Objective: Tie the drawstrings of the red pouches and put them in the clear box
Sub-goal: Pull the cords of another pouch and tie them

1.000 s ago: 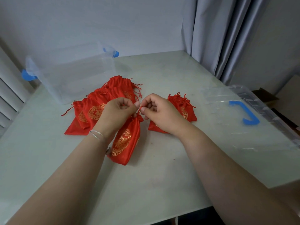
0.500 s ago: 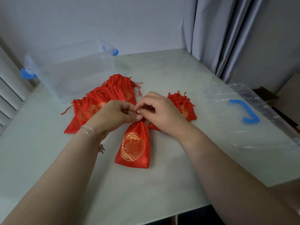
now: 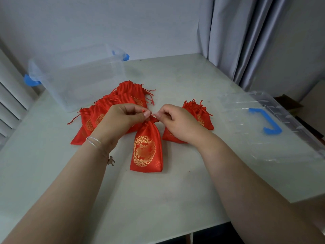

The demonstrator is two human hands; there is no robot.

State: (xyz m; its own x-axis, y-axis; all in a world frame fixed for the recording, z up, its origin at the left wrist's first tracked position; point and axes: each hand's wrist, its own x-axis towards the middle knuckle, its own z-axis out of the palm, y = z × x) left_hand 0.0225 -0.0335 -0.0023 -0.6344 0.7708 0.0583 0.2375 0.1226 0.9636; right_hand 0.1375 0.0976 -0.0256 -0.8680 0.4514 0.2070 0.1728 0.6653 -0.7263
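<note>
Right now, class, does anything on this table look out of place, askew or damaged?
Nothing looks damaged or spilled. The clear box stands open, and its lid lies flat, overhanging the table's right edge. The left hand and right hand pinch the drawstrings of one red pouch.

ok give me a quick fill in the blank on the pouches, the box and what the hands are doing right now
1. Both hands, the left hand and the right hand, pinch the ____ at the neck of the front pouch.
2. The clear box stands behind the pile of pouches and holds ____ pouches.
3. The lid lying on the table has a handle coloured ____.
4. The emblem on the front pouch is coloured ____.

Missing words: drawstrings; no; blue; gold
</note>
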